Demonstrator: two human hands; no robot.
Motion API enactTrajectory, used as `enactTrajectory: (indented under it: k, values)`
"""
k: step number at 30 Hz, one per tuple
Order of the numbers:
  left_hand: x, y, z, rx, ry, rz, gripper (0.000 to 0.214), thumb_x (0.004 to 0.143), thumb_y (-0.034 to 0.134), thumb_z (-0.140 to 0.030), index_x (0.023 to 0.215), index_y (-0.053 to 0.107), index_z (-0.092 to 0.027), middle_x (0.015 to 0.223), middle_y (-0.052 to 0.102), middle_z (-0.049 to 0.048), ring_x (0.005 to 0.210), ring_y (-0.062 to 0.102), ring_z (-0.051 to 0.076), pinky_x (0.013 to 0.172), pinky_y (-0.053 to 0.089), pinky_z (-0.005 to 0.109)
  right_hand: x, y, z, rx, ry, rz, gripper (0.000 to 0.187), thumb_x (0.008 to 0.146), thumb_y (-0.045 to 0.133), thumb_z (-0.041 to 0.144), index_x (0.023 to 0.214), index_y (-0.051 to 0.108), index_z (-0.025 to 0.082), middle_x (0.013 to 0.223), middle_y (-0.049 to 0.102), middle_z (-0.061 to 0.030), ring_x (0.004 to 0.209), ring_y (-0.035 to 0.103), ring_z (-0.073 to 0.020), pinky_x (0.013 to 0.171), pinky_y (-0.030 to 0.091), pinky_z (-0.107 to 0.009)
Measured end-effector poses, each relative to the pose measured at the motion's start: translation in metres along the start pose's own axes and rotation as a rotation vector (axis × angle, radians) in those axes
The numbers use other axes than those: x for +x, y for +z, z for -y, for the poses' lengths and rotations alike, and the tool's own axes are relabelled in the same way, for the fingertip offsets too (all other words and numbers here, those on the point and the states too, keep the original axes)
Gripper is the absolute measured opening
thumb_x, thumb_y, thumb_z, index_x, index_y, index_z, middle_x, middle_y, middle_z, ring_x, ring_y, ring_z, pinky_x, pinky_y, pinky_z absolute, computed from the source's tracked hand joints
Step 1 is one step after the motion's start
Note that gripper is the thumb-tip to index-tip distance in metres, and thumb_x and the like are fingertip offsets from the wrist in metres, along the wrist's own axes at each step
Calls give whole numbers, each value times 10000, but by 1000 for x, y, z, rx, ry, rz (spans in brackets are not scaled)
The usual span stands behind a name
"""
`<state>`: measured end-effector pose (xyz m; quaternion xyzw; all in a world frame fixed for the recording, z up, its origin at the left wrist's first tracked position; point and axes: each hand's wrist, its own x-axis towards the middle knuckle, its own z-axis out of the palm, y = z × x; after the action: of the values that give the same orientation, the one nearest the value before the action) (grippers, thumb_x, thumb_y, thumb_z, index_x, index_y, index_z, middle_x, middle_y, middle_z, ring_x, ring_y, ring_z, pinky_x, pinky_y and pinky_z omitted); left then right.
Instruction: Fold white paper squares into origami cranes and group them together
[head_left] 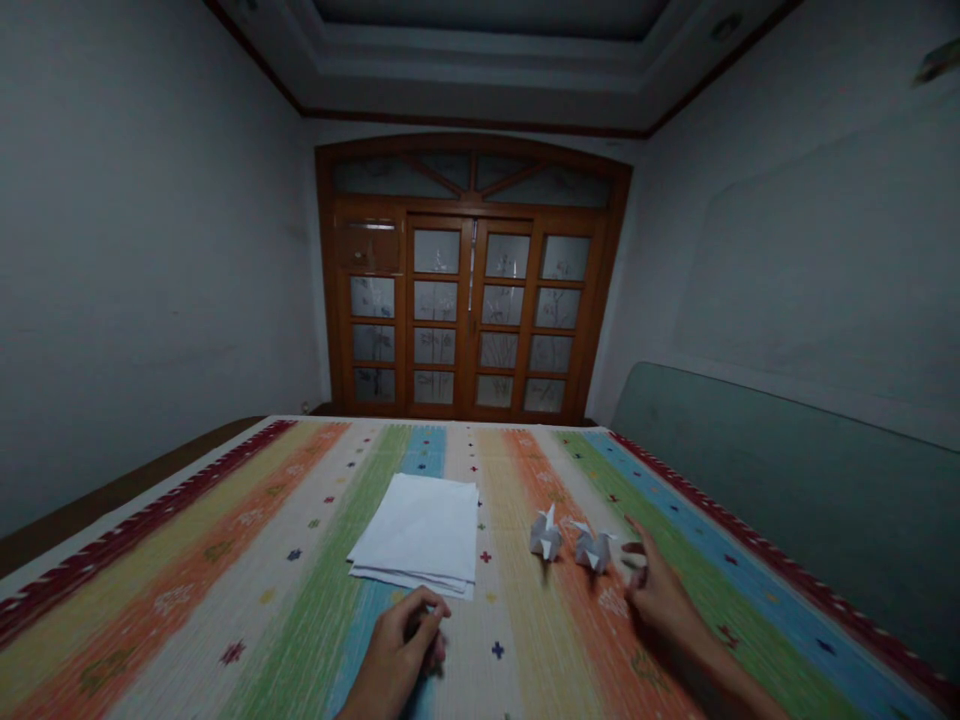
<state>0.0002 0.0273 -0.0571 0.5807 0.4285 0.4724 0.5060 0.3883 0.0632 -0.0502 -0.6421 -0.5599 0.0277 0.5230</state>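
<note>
White paper stack: a few loose sheets lying flat, the upper ones skewed against the lower ones, with edges fanned out at the near-left corner. It sits mid-cloth across the green and blue stripes. To its right, two small white paper models, both sharply pointed, stand upright and a little apart: left origami figure and right origami figure. Exact model type is hard to tell at this resolution.

Left hand: just at the near edge of the stack, fingers curled in, slightly blurred. Contact with the paper is unclear, and so is the grip (palm hidden, no sheet visibly pinched). Right hand: open, fingers spread, just beside the right figure, not touching it.

Both figures and the stack rest on a striped woven cover in red, yellow, orange, green and blue, dotted with small cross motifs (bed or table underneath, cannot tell). A green padded panel runs along the right side. Wooden glazed doors with frosted panes stand ahead.
</note>
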Motion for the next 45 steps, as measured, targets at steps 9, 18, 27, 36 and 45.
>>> enactTrajectory:
  k: [9, 18, 27, 36, 45]
  values:
    - [-1, 2, -4, -20, 2, -3, 556, 775, 657, -757, 808, 603, -204, 498, 561, -49, 430, 477, 138, 482, 358, 243, -30, 3, 98, 38, -447, -146, 294, 823, 523, 172, 1091, 632, 226, 976, 638, -85, 821, 634, -251, 747, 541, -373]
    - [-1, 2, -4, 1, 15, 19, 572, 794, 632, -774, 809, 602, -202, 504, 565, -41, 440, 482, 144, 485, 376, 248, -49, 77, 154, 55, -555, 457, 381, 891, 526, 110, 1229, 673, 203, 1243, 688, -148, 1162, 669, -295, 994, 549, -442]
    - [3, 1, 5, 36, 27, 47, 563, 811, 621, -764, 800, 599, -201, 480, 563, -46, 439, 489, 148, 501, 386, 247, -53, 132, 136, -110, -531, 748, 513, 848, 671, 165, 1358, 618, 150, 1393, 638, -185, 1291, 593, -316, 1129, 453, -457]
    - [2, 0, 3, 90, 37, 70, 497, 855, 592, -695, 813, 597, -200, 506, 584, -36, 468, 516, 157, 526, 401, 252, -49, 137, 132, -160, -631, 695, 244, 928, 639, 168, 1163, 706, 178, 1215, 716, -127, 1133, 658, -258, 1004, 507, -356]
    - [-9, 0, -5, 330, 210, 110, 262, 978, 526, -388, 837, 639, -198, 627, 676, 10, 606, 649, 197, 630, 482, 275, -53, 120, 133, -248, -781, 619, 183, 905, 567, 49, 941, 711, 156, 967, 746, -110, 930, 674, -255, 840, 509, -347]
